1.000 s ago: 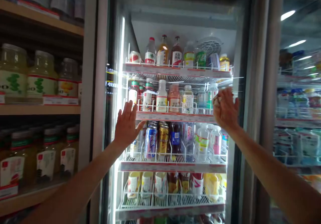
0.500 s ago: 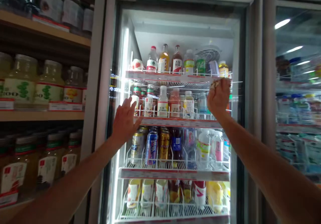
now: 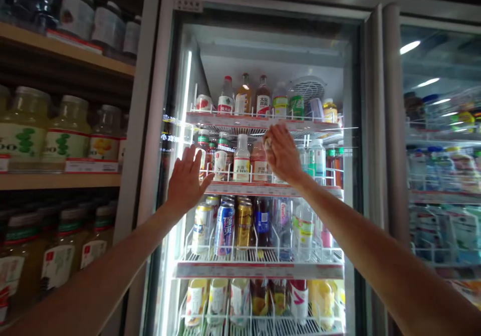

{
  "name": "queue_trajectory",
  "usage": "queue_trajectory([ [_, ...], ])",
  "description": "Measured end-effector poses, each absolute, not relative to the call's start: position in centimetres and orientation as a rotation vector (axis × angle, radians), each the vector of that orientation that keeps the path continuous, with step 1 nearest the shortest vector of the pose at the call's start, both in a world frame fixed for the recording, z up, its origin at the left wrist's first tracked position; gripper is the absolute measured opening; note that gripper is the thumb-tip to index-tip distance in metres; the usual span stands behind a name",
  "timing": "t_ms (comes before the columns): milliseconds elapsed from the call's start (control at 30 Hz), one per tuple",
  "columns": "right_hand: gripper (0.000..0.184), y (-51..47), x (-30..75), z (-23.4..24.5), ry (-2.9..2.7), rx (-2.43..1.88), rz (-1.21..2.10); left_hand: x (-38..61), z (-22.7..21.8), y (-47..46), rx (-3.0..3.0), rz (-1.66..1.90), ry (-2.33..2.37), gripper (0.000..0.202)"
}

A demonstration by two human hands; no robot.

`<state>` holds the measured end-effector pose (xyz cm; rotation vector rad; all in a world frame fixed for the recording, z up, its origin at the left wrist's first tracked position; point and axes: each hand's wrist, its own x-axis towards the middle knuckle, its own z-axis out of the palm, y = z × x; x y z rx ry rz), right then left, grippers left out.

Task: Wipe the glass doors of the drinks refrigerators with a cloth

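Observation:
A glass door point(image 3: 259, 37) of a lit drinks cooler stands in front of me. My left hand point(image 3: 186, 180) lies flat against the glass on the left side, fingers stretched and thumb apart. Near the middle of the pane, my right hand point(image 3: 283, 153) presses a small crumpled cloth point(image 3: 267, 143) to the glass. Most of the cloth is hidden under the palm and fingers. Behind the pane, bottles such as a white-capped one point(image 3: 241, 160) stand on the second shelf, partly covered by my right hand.
Lower cooler shelves hold cans point(image 3: 224, 228) and juice bottles point(image 3: 217, 301). Left of the cooler, wooden shelves point(image 3: 67, 179) carry several bottled drinks. A metal door frame point(image 3: 376, 125) separates this door from another stocked cooler point(image 3: 443, 170) on the right.
My right hand has swept left across the glass with the cloth, from the right side to near the middle. My left hand stays in place. The view has shifted slightly.

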<state>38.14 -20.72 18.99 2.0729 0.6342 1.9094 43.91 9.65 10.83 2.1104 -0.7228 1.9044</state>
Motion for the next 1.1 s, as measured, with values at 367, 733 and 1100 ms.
queue_trajectory([
  [367,0.047,-12.6,40.5,19.7,0.643,2.034,2.061,43.7,11.0,11.5,2.205,1.897,-0.816,0.062],
  [733,0.044,-1.5,41.4,20.4,0.965,2.139,1.654,43.0,7.6,17.3,2.219,2.023,-0.759,0.056],
  [1100,0.043,1.9,41.5,10.9,1.14,2.131,1.444,40.7,6.9,21.4,2.271,1.887,-0.739,0.053],
])
